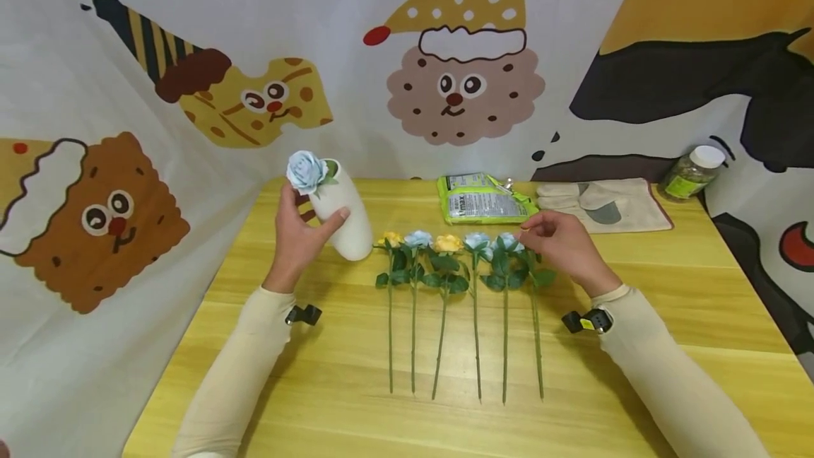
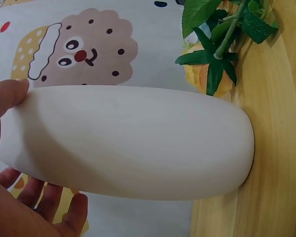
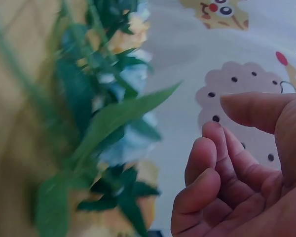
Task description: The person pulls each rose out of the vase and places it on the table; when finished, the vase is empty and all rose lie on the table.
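My left hand [image 1: 300, 240] grips a white vase [image 2: 133, 143] around its upper part, thumb on one side and fingers on the other. The vase leans, its base on the table. One light blue artificial rose [image 1: 307, 172] sticks out of its mouth. Several artificial roses lie in a row, stems toward me, among them a yellow rose [image 1: 449, 243] and a blue rose [image 1: 417, 238]. Over the right end of the row hovers my right hand [image 1: 566, 242], partly covering the last flower head. In the right wrist view, its bent fingers [image 3: 202, 185] and thumb stay apart with nothing between them.
Behind the roses lies a green packet [image 1: 486, 200]. Light work gloves [image 1: 610, 205] are to its right, and a white-lidded jar [image 1: 689, 174] stands at the table's back right corner. A cartoon-printed cloth [image 1: 356, 34] hangs behind the wooden table [image 1: 343, 401].
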Demonstrator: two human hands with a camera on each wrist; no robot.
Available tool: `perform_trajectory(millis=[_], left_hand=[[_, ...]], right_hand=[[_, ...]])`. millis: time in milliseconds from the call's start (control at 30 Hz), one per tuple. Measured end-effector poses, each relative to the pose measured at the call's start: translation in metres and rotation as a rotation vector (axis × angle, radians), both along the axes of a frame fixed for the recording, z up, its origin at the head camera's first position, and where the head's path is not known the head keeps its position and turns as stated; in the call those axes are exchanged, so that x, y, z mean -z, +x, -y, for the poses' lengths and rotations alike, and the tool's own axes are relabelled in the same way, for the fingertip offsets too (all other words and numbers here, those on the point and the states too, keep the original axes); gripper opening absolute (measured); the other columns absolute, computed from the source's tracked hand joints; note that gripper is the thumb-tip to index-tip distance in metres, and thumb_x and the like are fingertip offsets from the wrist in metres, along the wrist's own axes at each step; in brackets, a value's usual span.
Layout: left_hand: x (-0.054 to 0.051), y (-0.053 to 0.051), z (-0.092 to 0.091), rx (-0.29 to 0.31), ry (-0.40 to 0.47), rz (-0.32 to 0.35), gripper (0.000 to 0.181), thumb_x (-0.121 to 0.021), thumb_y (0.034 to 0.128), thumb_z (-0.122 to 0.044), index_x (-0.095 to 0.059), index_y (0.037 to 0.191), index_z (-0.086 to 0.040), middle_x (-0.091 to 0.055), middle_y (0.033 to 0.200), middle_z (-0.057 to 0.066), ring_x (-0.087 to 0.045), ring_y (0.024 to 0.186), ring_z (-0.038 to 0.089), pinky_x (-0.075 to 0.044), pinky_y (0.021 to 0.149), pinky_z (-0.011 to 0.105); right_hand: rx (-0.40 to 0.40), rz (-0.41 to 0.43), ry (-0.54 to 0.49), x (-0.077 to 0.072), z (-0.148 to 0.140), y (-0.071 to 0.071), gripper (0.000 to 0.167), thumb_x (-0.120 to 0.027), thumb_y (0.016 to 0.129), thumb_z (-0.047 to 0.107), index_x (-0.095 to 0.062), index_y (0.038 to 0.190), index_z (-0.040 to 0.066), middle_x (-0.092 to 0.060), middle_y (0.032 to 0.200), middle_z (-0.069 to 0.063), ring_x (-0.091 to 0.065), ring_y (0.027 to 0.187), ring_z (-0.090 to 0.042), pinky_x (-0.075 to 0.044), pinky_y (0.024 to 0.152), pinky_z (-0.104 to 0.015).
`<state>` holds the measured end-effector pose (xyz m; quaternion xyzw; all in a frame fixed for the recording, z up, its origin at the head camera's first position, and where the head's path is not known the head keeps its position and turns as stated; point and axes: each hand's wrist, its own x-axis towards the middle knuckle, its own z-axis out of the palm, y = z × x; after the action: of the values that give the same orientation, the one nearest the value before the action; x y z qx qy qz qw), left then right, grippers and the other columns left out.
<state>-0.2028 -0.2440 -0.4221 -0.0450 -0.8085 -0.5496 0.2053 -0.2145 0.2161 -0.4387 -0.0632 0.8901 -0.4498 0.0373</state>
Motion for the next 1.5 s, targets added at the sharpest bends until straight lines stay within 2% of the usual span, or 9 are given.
perform_trajectory(millis=[133,233,500,733,1200,1333,1500], left_hand=[[0.002,0.000,0.001,0.013,0.016,0.006,0.088,-0.090,0.0851,-0.024,-0.038,0.155,-0.012,-0.051,0.148,0.010,-0.054,0.129,0.028,-0.051,0.107,0.056],[0.002,0.000,0.001,0.020,0.020,0.004,0.088,-0.090,0.0847,-0.023,-0.038,0.155,-0.013,-0.051,0.148,0.010,-0.054,0.129,0.027,-0.051,0.107,0.057],[0.002,0.000,0.001,0.027,0.021,-0.004,0.086,-0.089,0.0847,-0.020,-0.038,0.153,-0.011,-0.051,0.147,0.012,-0.054,0.130,0.031,-0.053,0.105,0.057],[0.003,-0.003,0.002,0.024,0.034,-0.005,0.085,-0.090,0.0842,-0.019,-0.040,0.153,-0.011,-0.052,0.146,0.011,-0.054,0.129,0.032,-0.053,0.104,0.056],[0.002,-0.001,0.004,0.019,0.030,0.009,0.085,-0.092,0.0825,-0.019,-0.042,0.150,-0.010,-0.055,0.142,0.010,-0.055,0.126,0.031,-0.054,0.102,0.052],[0.001,0.000,0.004,0.015,0.027,0.023,0.087,-0.092,0.0822,-0.018,-0.041,0.152,-0.010,-0.054,0.144,0.011,-0.055,0.126,0.030,-0.054,0.103,0.054],[0.000,-0.001,0.004,0.023,0.033,0.043,0.089,-0.091,0.0825,-0.016,-0.039,0.154,-0.010,-0.051,0.148,0.011,-0.053,0.129,0.031,-0.052,0.105,0.057]], right_hand=[[-0.017,-0.026,-0.034,-0.010,0.016,-0.005,0.031,-0.075,0.099,0.031,-0.071,0.114,0.004,-0.072,0.105,-0.015,-0.064,0.086,-0.020,-0.054,0.070,-0.030],[-0.025,-0.054,-0.048,-0.018,0.030,-0.009,0.031,-0.075,0.099,0.032,-0.071,0.113,0.005,-0.072,0.104,-0.014,-0.064,0.088,-0.021,-0.053,0.072,-0.030],[-0.052,-0.127,-0.118,-0.039,0.065,-0.019,0.023,-0.076,0.099,0.032,-0.074,0.107,0.010,-0.071,0.095,-0.006,-0.065,0.086,-0.021,-0.050,0.075,-0.036],[-0.111,-0.187,-0.164,-0.058,0.092,-0.024,0.021,-0.078,0.097,0.028,-0.074,0.110,0.011,-0.073,0.100,-0.007,-0.065,0.090,-0.023,-0.051,0.076,-0.035],[-0.248,-0.243,-0.346,-0.077,0.164,-0.030,0.021,-0.078,0.097,0.024,-0.074,0.112,0.010,-0.075,0.105,-0.007,-0.068,0.094,-0.022,-0.054,0.081,-0.036],[-0.270,-0.255,-0.338,-0.080,0.183,-0.031,0.020,-0.078,0.097,0.025,-0.075,0.111,0.011,-0.076,0.105,-0.005,-0.069,0.094,-0.019,-0.056,0.081,-0.036],[-0.297,-0.271,-0.329,-0.087,0.206,-0.032,0.023,-0.077,0.098,0.025,-0.076,0.115,0.010,-0.078,0.109,-0.004,-0.071,0.100,-0.016,-0.060,0.087,-0.037]])
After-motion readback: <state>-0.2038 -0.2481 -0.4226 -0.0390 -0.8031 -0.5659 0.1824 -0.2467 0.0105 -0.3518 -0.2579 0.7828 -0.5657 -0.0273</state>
